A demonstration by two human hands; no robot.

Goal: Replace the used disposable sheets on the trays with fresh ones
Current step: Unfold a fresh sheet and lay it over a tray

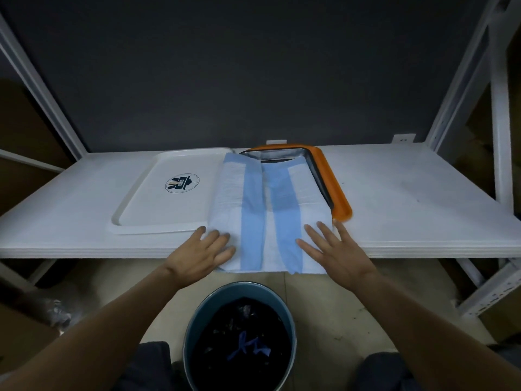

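Observation:
A folded disposable sheet point(270, 210), white with two blue bands, lies over a dark metal tray point(277, 154) that sits in an orange tray point(338, 193). The sheet's near end hangs over the shelf's front edge. My left hand point(201, 251) rests flat on the sheet's near left corner. My right hand point(331, 246) lies flat on its near right corner, fingers straight. A bare white tray point(169, 193) with a round logo lies to the left, partly under the sheet's left edge.
The white shelf point(408, 198) stretches to both sides, framed by white metal uprights point(499, 136). A round blue bin point(239, 337) with a black liner and blue scraps inside stands on the floor between my knees.

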